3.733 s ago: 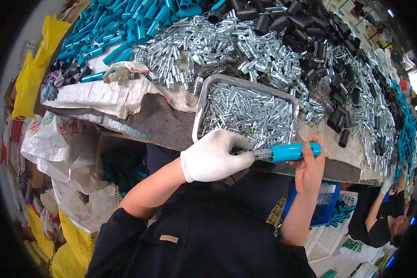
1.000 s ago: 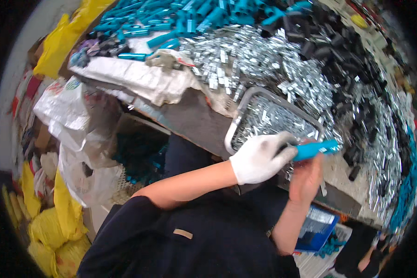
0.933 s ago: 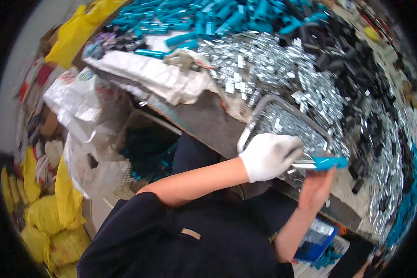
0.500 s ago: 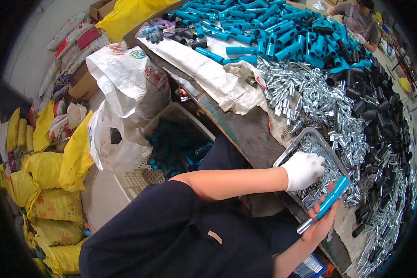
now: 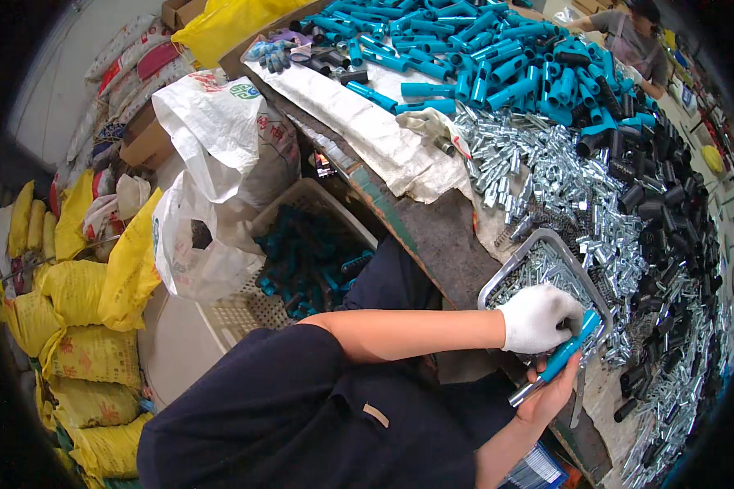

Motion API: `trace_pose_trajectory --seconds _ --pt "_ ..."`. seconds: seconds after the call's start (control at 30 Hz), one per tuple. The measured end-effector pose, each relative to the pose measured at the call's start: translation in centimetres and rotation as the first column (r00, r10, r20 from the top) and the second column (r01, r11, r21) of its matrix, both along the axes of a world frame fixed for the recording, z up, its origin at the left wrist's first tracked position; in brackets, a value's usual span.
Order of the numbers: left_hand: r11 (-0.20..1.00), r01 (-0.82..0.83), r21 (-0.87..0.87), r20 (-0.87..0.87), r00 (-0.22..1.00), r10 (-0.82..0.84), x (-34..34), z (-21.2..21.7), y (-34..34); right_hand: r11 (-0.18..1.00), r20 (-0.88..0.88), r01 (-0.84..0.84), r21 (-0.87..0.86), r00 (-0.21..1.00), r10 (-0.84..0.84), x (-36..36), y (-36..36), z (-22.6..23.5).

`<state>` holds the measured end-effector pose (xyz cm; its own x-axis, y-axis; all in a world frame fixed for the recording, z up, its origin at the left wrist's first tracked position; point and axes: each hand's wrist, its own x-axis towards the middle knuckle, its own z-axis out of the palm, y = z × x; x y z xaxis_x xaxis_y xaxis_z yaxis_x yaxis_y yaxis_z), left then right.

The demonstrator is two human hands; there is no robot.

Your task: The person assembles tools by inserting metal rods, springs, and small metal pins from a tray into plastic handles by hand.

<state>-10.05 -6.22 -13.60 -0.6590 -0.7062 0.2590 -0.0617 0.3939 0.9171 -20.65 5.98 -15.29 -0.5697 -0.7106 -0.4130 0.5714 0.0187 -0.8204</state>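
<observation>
My right hand (image 5: 551, 389), bare, is closed around a teal tube (image 5: 569, 349) with a shiny metal rod protruding from its lower end. The tube slants up to the right. At its upper end is my left hand (image 5: 541, 319) in a white glove, fingers curled together against or just beside the tube. What those fingers pinch, if anything, is hidden. Below the gloved hand sits a grey metal tray (image 5: 497, 279) holding many small silvery pins (image 5: 550, 269).
Loose silver metal parts (image 5: 538, 175) heap beyond the tray, with teal tubes (image 5: 465, 49) behind and black sleeves (image 5: 669, 212) to the right. A plastic crate (image 5: 302, 196) of teal pieces stands left of the table. Yellow sacks (image 5: 98, 354) line the left. Another person (image 5: 632, 41) is at far right.
My left hand has come back from the pins in the tray to the tube's upper end. My right hand has shifted slightly left with the tube.
</observation>
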Motion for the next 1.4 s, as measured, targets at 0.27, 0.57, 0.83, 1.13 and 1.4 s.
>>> trace_pose_trajectory --seconds 0.27,0.57,0.83,1.13,1.4 --pt "0.989 0.114 0.09 0.028 0.993 -0.117 0.6 1.3 -0.9 0.999 -0.213 -0.037 0.009 0.976 0.039 0.0 0.3 0.0" --pt "0.964 0.197 0.177 0.025 0.979 -0.204 0.5 2.3 -1.1 0.985 -0.232 -0.116 -0.13 0.969 0.084 0.2 0.7 0.1" --pt "0.848 0.29 0.443 -0.063 0.954 -0.293 -0.4 2.1 -1.4 0.906 0.065 -0.158 -0.393 0.978 0.199 0.2 0.9 0.9" --pt "0.883 0.241 -0.404 0.443 0.895 -0.042 -0.8 0.3 -1.8 0.998 -0.243 -0.058 -0.028 0.969 0.05 -2.2 0.6 1.3" --pt "0.786 0.219 -0.579 0.417 0.907 0.054 -1.2 -0.7 -1.7 0.952 0.203 -0.116 -0.282 0.963 0.178 -3.4 1.5 1.1"
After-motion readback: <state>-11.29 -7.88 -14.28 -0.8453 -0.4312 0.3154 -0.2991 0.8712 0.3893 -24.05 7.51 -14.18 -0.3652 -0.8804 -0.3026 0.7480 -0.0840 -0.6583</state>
